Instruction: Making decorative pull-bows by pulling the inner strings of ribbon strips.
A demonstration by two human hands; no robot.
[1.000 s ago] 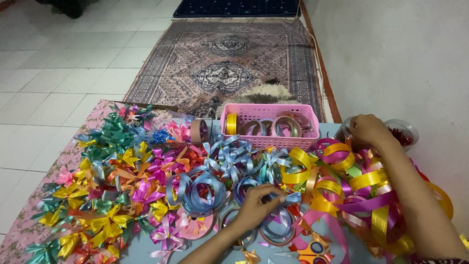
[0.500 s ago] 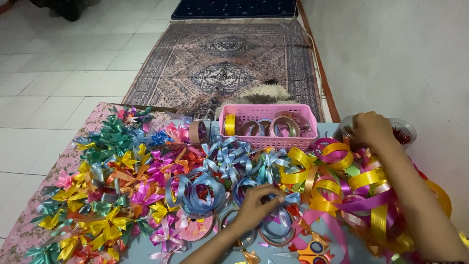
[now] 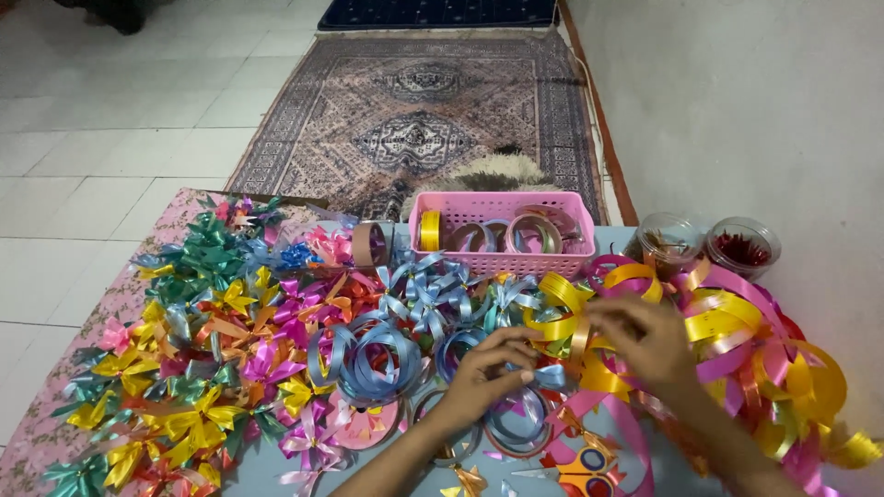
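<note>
Ribbon [image 3: 562, 327] yellow, in front of pink basket [image 3: 502, 235] | left hand [image 3: 483, 373] pinches a blue strip beside it | right hand [image 3: 645, 336] fingers closed on the yellow loops | done: many bows [image 3: 230, 340] piled left of basket | left: loose ribbon tangle [image 3: 755, 350] right of basket

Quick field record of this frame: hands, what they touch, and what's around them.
left hand: on a light blue ribbon piece
right hand: in the yellow and pink ribbon loops
between hands: blue ribbon coils
left side: pile of finished bows
behind: pink basket holding ribbon rolls
far right: two clear jars
front: scissors
</note>
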